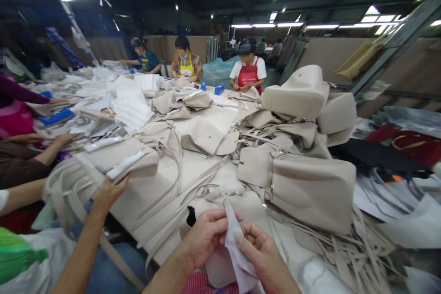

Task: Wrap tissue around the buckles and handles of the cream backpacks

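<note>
Just in front of me my left hand [208, 236] and my right hand [258, 250] are close together with fingers closed. Between them hangs a thin white wrapping sheet [235, 234], narrow at its top and wider below. My right thumb and fingers pinch its right side; my left fingertips grip near its left edge, partly hidden behind it. Behind and beneath the hands lies a beige bag [246, 206], its strap ends near the top of the sheet. Part of a smooth beige flap [218, 266] shows below my left hand.
Beige bags are heaped on the table to the right, including a large one [313, 190]. Long straps [165, 213] run across the table at left. A co-worker's hand [112, 188] holds a white-wrapped handle on another bag [148, 165]. Blue tape dispensers [219, 89] stand farther back.
</note>
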Tool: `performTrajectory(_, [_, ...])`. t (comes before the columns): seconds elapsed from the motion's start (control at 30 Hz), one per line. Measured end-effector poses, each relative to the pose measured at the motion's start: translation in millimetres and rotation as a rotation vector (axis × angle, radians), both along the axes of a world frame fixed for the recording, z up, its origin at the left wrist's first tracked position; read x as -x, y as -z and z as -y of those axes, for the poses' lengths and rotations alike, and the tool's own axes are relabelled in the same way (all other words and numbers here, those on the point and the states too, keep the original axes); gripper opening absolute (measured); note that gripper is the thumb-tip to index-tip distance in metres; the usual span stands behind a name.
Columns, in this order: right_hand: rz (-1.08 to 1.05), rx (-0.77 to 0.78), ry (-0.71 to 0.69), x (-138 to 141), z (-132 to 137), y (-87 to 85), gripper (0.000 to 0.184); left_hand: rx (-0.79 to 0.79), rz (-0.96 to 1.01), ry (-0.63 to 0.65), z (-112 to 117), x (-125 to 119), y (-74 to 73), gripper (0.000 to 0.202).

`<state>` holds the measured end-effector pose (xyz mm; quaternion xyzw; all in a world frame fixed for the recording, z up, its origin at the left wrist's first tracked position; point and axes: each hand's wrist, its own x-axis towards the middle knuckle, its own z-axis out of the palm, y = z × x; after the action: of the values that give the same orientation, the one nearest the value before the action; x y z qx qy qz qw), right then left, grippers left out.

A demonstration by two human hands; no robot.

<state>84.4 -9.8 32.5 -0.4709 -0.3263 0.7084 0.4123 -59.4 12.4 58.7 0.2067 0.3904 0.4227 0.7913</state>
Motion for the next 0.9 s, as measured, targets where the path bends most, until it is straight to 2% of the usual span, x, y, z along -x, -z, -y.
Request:
performTrajectory(0.13, [0.038,-0.067,-0.005,1.8,0.7,4.0,0.042,0.01,0.056,-0.054,0.3,-1.8,0.9,0.029])
performTrajectory(0.23, [0.115,-0.126,0.014,1.5,3.1,2.8,0.038,-0.047,0.064,-0.054,4.0,-1.7,1.4,0.038])
performTrajectory(0.4, [0.457,-0.279,-0.075,-0.6,5.4,-1.9,0.035,-0.121,-0.291,-0.077,6.9,-3.0,8.7,0.026])
performTrajectory(0.5, [0.56,-0.375,-0.126,-2.8,5.3,-0.7,0.041,-0.222,-0.525,-0.069,5.7,-1.7,11.2,0.018])
performTrajectory(0.6, [0.617,-0.439,-0.147,-4.2,6.8,1.1,0.041,-0.333,-0.722,-0.137,4.5,0.6,10.6,0.016])
performTrajectory(0.67, [0.621,-0.444,-0.169,-4.2,8.6,1.1,0.045,-0.26,-0.623,-0.122,3.5,1.7,10.3,0.011])
performTrajectory(0.77, [0.551,-0.451,-0.225,-3.1,11.0,0.9,0.049,-0.004,-0.288,-0.006,1.5,2.5,11.1,0.002])
performTrajectory(0.83, [0.494,-0.469,-0.25,-3.0,11.5,2.8,0.048,0.115,-0.104,0.049,0.5,3.2,11.3,0.008])
performTrajectory(0.9, [0.471,-0.464,-0.251,-4.0,11.4,6.8,0.047,0.151,0.027,0.069,0.5,4.5,10.9,0.018])
